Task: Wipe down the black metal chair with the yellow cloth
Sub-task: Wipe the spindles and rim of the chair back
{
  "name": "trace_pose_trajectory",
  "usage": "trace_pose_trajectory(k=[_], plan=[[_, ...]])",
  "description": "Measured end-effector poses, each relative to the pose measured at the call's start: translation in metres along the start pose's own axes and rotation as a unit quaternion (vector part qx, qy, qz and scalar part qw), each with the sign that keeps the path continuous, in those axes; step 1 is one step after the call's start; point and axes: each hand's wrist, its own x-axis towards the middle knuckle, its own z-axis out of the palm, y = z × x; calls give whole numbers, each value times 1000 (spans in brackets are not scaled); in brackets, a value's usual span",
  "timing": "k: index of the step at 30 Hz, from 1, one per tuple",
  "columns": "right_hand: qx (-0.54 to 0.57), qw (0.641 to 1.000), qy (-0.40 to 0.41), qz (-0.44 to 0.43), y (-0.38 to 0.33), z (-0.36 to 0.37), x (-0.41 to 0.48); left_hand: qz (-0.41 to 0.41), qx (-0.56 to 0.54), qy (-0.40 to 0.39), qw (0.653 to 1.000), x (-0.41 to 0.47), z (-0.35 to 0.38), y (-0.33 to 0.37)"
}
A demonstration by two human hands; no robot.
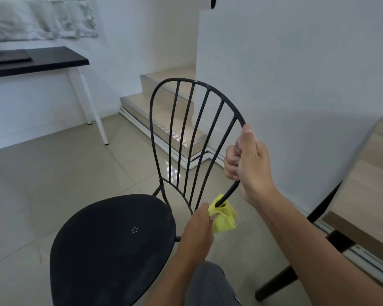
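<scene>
The black metal chair (111,246) stands on the tiled floor in the middle of the view, its round seat toward me and its barred backrest rising behind it. My right hand (249,162) grips the right side of the backrest's outer rod. Lower down, my left hand (200,228) holds the yellow cloth (224,217) bunched around the same rod, close to where it meets the seat. The cloth hides that stretch of the rod.
A wooden table (367,195) with dark legs stands at the right. A dark-topped side table (38,60) with white legs stands at the back left against the wall. Tiled steps (164,111) rise behind the chair beside a white wall.
</scene>
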Motion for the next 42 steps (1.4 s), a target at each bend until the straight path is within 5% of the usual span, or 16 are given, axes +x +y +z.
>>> trace_pose_trajectory(k=[8,23,33,42], plan=[[19,1000,-5,-17,3,1,2,-76,34,-42,996,3,5,-22],[2,999,34,-40,10,6,-3,37,-16,-2,999,-1,1,-10],[1,996,52,-79,23,10,-11,-38,19,-21,999,0,11,-41],[21,995,45,-87,27,8,-11,-22,24,-2,999,0,7,-30]])
